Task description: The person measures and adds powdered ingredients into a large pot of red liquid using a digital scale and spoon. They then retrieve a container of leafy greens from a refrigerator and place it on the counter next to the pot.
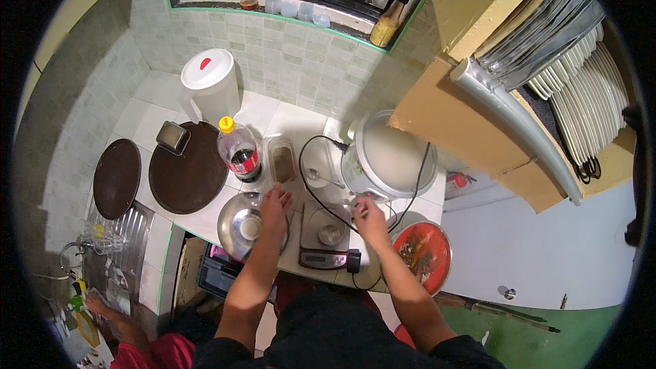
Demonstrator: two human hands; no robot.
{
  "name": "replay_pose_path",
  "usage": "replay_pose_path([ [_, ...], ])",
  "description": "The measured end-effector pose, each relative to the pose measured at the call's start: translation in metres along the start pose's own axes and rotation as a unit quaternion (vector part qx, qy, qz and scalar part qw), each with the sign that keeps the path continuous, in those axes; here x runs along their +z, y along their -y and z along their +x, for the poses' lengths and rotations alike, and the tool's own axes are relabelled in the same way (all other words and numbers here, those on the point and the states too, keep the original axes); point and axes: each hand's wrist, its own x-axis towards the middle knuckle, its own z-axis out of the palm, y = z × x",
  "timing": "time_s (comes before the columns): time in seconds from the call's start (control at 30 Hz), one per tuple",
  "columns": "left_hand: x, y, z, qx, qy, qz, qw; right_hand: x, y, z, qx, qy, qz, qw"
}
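My left hand [277, 210] is empty, its fingers loosely bent, over the right side of a metal bowl or lid [238, 223]. Just beyond the fingertips lies a clear plastic container [282, 161] with brown contents. My right hand [370, 219] has its fingers curled at a black power cord [328, 205] and seems to grip it; the palm side is hidden. The cord loops up to a plug [342, 147] beside a large lidded pot or cooker [394, 156]. Between my hands is a digital kitchen scale [323, 260] with a small round dish [329, 234] on its platform.
A cola bottle [239, 156], a lidded pitcher [210, 82] and dark round plates [187, 179] stand left. A spoon [323, 177] lies in a clear container. Right are a red basin [425, 256] and a dish shelf [517, 107]. Another person's hand [97, 305] is at the sink.
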Motion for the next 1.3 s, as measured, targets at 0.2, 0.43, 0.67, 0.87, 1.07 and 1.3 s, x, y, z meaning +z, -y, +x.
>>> replay_pose_path([
  [0.2,0.012,0.018,0.032,0.077,-0.019,0.019,0.997,0.08,0.009,0.052,0.26,0.038,0.57,0.778],
  [0.43,-0.002,0.013,0.022,0.18,-0.007,0.038,0.983,0.105,0.009,0.083,0.276,0.008,0.576,0.769],
  [0.67,-0.006,-0.013,-0.055,0.165,0.015,0.07,0.984,0.111,-0.007,0.074,0.182,-0.057,0.587,0.787],
  [0.87,-0.015,-0.023,-0.098,0.14,0.049,0.011,0.989,0.092,-0.005,0.053,0.155,-0.077,0.525,0.833],
  [1.07,-0.03,-0.029,-0.131,0.154,0.077,0.043,0.984,0.069,0.016,0.026,0.145,-0.107,0.544,0.82],
  [1.3,-0.031,-0.044,-0.183,0.155,0.082,0.009,0.985,0.037,0.028,-0.032,0.157,-0.033,0.586,0.794],
])
